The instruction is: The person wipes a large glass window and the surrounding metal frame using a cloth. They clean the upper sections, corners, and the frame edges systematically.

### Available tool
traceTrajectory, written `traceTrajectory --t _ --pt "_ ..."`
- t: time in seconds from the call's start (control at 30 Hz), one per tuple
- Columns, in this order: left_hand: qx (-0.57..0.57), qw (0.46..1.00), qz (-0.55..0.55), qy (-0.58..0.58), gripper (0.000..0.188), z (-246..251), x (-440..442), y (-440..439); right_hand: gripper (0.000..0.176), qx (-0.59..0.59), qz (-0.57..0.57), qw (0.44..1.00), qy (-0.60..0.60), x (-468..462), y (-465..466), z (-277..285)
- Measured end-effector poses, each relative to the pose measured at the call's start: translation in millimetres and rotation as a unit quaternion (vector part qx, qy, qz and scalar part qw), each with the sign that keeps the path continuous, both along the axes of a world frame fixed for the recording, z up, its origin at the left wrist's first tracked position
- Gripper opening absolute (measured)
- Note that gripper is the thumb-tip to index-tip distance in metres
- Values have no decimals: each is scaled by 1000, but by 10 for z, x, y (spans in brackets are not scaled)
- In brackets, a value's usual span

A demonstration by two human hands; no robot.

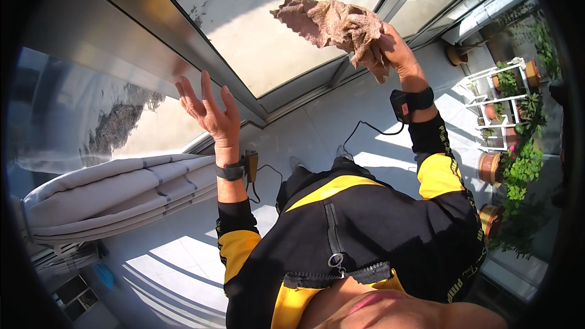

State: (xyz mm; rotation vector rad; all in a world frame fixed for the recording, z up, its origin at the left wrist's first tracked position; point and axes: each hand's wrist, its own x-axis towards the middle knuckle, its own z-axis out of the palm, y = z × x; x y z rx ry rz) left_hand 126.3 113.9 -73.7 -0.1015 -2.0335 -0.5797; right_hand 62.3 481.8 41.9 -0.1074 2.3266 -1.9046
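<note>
A crumpled pinkish-brown cloth (340, 25) is bunched in my right hand (396, 50), its loose end spreading to the left. Behind the cloth is a large glass pane (256, 50); whether the cloth touches it I cannot tell. My left hand (210, 112) is raised with fingers spread and nothing in it. It is nearest to the metal frame (215, 61) between the panes; contact is unclear. Each wrist carries a strapped-on device with a black cable.
A gathered pale curtain (123, 192) hangs at the left. On the right, a white plant stand (496, 100) holds pots, with leafy plants (518, 178) and terracotta pots (491, 167) near it. A blue object (104, 275) lies low on the left. Sunlit tiles (183, 256) form the floor.
</note>
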Motion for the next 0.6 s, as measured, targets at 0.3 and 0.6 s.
traceTrajectory --t 0.3,0.6 --pt "245 821 -448 -257 34 243 73 1661 51 231 59 971 15 345 745 303" --pt "233 811 -464 -268 51 413 195 2591 51 268 215 938 -43 582 1409 664"
